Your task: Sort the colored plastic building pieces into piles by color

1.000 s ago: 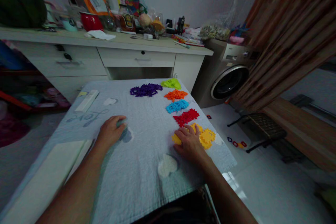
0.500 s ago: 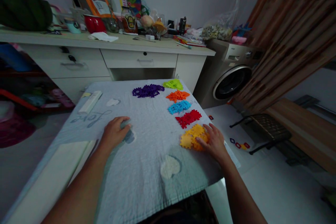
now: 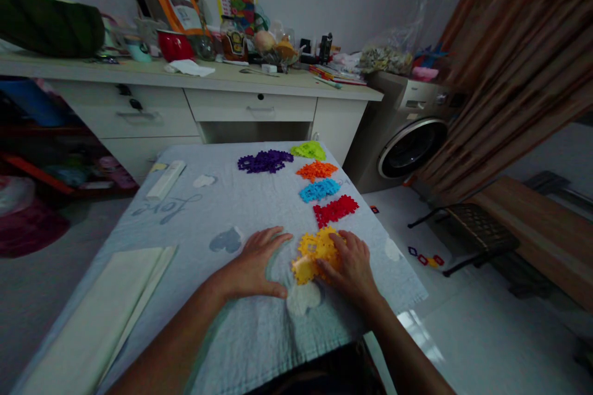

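Note:
A heap of yellow plastic puzzle pieces (image 3: 314, 254) lies near the front right of a table covered with a pale blue cloth (image 3: 217, 210). My right hand (image 3: 352, 265) rests on the right side of the heap, fingers spread over the pieces. My left hand (image 3: 254, 265) lies flat on the cloth just left of the heap, fingers apart, thumb near the pieces. Beyond the yellow heap lie separate piles: red (image 3: 336, 210), blue (image 3: 319, 189), orange (image 3: 317, 170), green (image 3: 308, 150) and purple (image 3: 265, 160).
A white flat bar (image 3: 165, 179) lies at the table's far left, a pale board (image 3: 97, 315) at the front left. A cluttered desk (image 3: 231, 83) stands behind, a washing machine (image 3: 407, 129) to the right. Loose coloured pieces (image 3: 424, 256) lie on the floor beside a dark rack (image 3: 472, 231).
My left hand has moved right from the heart print to beside the yellow heap. My right hand has pushed the yellow pieces left, toward the table's middle.

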Motion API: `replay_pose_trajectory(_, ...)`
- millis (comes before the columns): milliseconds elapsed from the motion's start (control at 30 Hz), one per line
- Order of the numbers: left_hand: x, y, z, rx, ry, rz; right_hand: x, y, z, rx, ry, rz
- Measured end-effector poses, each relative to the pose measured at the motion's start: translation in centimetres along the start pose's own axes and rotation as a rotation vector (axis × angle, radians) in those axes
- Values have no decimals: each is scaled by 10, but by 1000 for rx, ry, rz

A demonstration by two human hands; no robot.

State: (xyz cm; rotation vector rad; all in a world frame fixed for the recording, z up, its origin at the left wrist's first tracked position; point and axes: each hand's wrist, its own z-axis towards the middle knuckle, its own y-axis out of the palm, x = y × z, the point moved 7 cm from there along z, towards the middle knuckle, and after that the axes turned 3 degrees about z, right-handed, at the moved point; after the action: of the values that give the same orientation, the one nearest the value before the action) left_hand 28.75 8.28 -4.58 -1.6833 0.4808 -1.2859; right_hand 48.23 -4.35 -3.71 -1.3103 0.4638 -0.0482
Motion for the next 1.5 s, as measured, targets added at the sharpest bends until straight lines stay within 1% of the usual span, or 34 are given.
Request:
replay_pose_trajectory(33, 8, 8, 0, -27, 7, 5, -11, 2, 0, -10, -16, 12)
replay_pose_trajectory(133, 20, 23, 2, -22, -10, 32, -45, 9, 2, -67, -84, 55)
replay_pose_trajectory(200, 22, 25, 4, 16, 1, 36, -68, 16, 8, -110, -133, 88)
replay_pose_trajectory(233, 20, 23, 4, 49, 10, 32, -78, 20, 12, -127, -153, 109)
replay_pose_trajectory(300, 13, 14, 4, 140, 20, 16, -97, 29, 24, -152, -178, 164)
replay_pose_trajectory(367, 0, 0, 3, 245, 7, 0, -114, 39, 39, -172, -194, 244)
replay_pose_trajectory(400, -7, -7, 2, 276, -5, 2, -123, 43, 47, -182, -208, 291)
replay_pose_trajectory(467, -26, -21, 0, 336, -67, 8, -139, 47, 62, -207, -267, 391)
replay_pose_trajectory(533, -47, -34, -3, 389, -139, 2, -150, 44, 75, -233, -353, 472)
replay_pose_trajectory(600, -67, -45, -6, 443, -229, -1, -148, 32, 87, -227, -404, 497)
replay_pose_trajectory(633, -76, -49, -8, 475, -275, 0, -140, 24, 93, -195, -396, 476)
replay_pose_trajectory(667, -84, -52, -10, 513, -317, -3, -128, 15, 98, -150, -364, 431)
replay_pose_trajectory(700, -90, -55, -12, 547, -347, -7, -112, 5, 102, -84, -303, 359)
replay_pose_trajectory(733, -93, -56, -13, 578, -364, -9, -94, -3, 104, -28, -225, 262)
replay_pose_trajectory(767, -95, -56, -14, 602, -369, -10, -76, -8, 104, -1, -144, 157)
replay_pose_trajectory(833, -96, -55, -13, 624, -363, 2, -48, -7, 97, -29, -10, -13)
replay_pose_trajectory(900, -94, -53, -12, 615, -354, 24, -35, 4, 83, -105, 44, -98)
replay_pose_trajectory(967, -92, -51, -11, 597, -351, 43, -39, 18, 66, -148, 22, -108)
replay_pose_trajectory(1067, -91, -51, -10, 588, -347, 59, -60, 31, 42, -149, -50, -62)
replay_pose_trajectory(1167, -90, -52, -11, 594, -340, 65, -79, 36, 28, -178, -123, 19)
replay_pose_trajectory(1267, -89, -52, -11, 590, -332, 73, -87, 32, 22, -195, -233, 121)
replay_pose_trajectory(1333, -89, -52, -11, 585, -336, 76, -83, 26, 23, -159, -262, 183)
replay_pose_trajectory(1367, -90, -52, -11, 581, -339, 77, -77, 22, 25, -125, -241, 205)
replay_pose_trajectory(1433, -91, -52, -11, 573, -343, 80, -62, 17, 30, -62, -149, 218)
replay_pose_trajectory(1500, -92, -51, -11, 566, -341, 85, -50, 17, 34, -43, -67, 202)
